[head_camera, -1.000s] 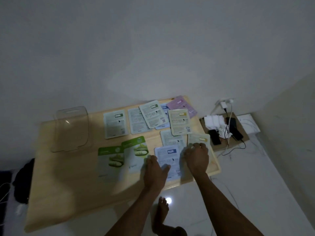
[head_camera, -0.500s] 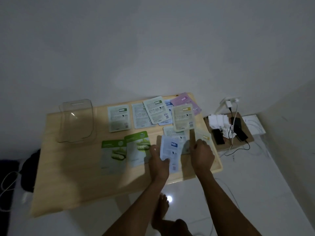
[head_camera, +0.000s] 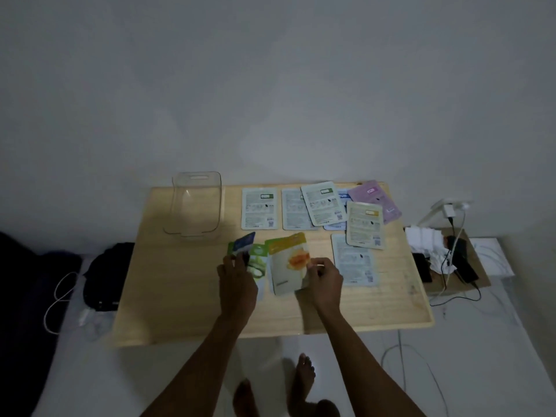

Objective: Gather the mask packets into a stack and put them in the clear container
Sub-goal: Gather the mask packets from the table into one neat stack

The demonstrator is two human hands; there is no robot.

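Mask packets lie spread on a light wooden table (head_camera: 180, 311). My left hand (head_camera: 237, 281) grips a blue packet (head_camera: 244, 243), lifted over a green packet (head_camera: 257, 261). My right hand (head_camera: 325, 279) pinches the right edge of a yellow packet (head_camera: 285, 266), face up beside the green one. A pale packet (head_camera: 355, 260) lies just right of my right hand. Several more packets (head_camera: 319, 206), one of them purple (head_camera: 374, 198), lie along the far edge. The clear container (head_camera: 195, 203) stands at the far left of the table with nothing visible in it.
A low brown stand (head_camera: 478, 266) to the right of the table holds chargers, cables and white cloths. A dark bag (head_camera: 105, 275) and a white cable (head_camera: 57, 299) lie on the floor at the left. My bare feet (head_camera: 301, 383) show below the table's near edge.
Both hands moved left from the right front packets. The left hand lifted the blue packet and carried it over the green one; the right hand took the yellow packet. The camera view shifted left.
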